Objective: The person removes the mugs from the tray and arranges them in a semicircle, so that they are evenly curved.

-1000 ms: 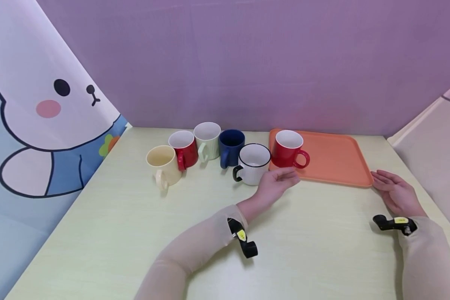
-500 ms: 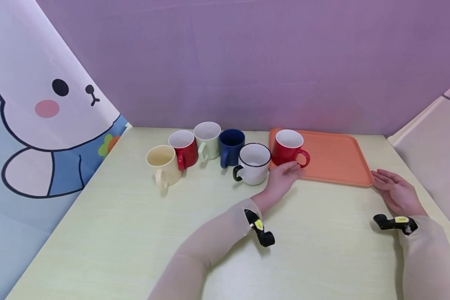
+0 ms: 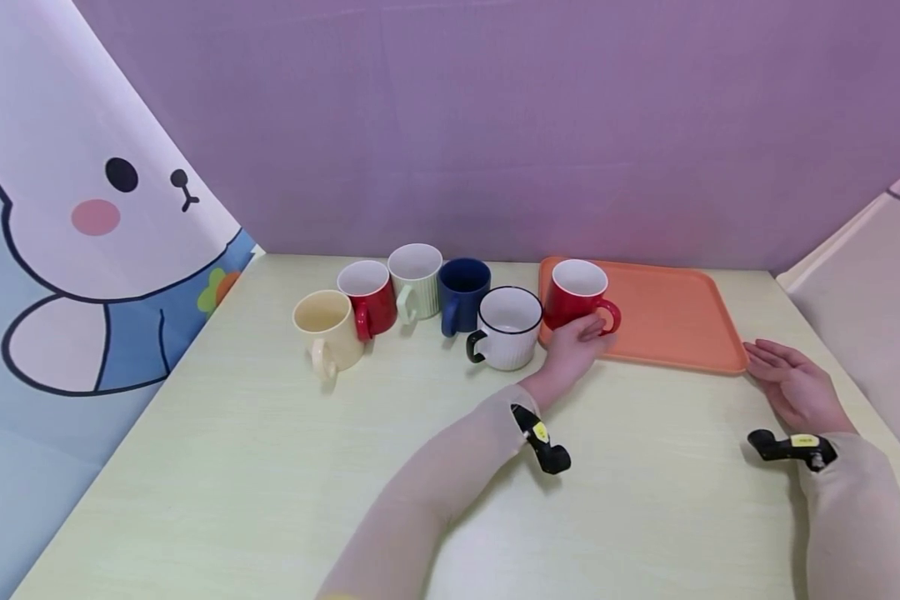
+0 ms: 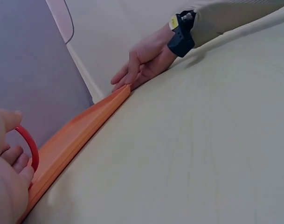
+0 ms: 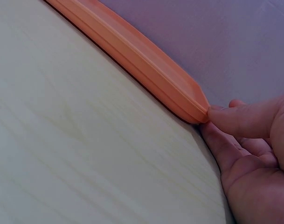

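Observation:
A red mug [image 3: 568, 304] with a white inside stands on the left end of an orange tray [image 3: 667, 321], its handle turned to the right. My left hand [image 3: 572, 346] is at the front of this mug. In the left wrist view, the thumb and curled fingers of the left hand [image 4: 6, 177] grip the red handle [image 4: 31, 145]. At the tray's near right corner, my right hand [image 3: 791, 385] holds the edge. The right wrist view shows the right hand [image 5: 253, 149] pinching the tray corner [image 5: 197, 109], thumb on the rim and fingers below.
Left of the tray stand a white mug with black rim [image 3: 508, 329], a navy mug [image 3: 463, 292], a pale green ribbed mug [image 3: 417, 283], another red mug [image 3: 375, 304] and a cream mug [image 3: 333, 333]. A purple backdrop [image 3: 495, 125] rises behind the table [image 3: 270, 475].
My left hand has moved right and slightly away from me, from in front of the white mug to the red mug's handle. The right hand and tray have stayed put.

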### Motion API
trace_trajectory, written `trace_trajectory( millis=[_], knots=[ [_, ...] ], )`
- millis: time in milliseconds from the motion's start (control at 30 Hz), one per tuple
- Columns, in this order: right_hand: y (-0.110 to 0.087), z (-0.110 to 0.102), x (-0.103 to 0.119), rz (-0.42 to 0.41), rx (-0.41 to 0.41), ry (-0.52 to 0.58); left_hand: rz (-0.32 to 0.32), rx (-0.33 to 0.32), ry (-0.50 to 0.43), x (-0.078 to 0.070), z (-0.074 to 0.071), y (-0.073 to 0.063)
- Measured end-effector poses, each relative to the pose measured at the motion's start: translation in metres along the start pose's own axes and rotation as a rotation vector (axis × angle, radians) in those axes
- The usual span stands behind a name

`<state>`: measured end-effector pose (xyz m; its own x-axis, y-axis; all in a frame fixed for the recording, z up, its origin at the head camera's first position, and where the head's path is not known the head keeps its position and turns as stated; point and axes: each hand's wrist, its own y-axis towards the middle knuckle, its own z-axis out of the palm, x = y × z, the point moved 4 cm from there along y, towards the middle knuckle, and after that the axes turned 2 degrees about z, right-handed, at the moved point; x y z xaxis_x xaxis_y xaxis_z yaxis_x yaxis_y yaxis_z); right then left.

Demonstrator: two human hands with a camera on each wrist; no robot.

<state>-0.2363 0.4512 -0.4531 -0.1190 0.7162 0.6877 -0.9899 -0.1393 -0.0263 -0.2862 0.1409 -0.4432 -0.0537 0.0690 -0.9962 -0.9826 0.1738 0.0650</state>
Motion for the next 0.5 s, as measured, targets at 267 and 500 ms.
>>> trace_trajectory(
  millis=[267,500],
  knots=[
    [0.0,-0.001,-0.001,-0.003,0.023,0.023,-0.018,-0.008,-0.041,-0.003,0.008,0.009],
    [0.002,-0.002,-0.001,-0.004,0.051,0.054,-0.111,-0.124,-0.045,-0.016,0.012,0.009]
  ],
)
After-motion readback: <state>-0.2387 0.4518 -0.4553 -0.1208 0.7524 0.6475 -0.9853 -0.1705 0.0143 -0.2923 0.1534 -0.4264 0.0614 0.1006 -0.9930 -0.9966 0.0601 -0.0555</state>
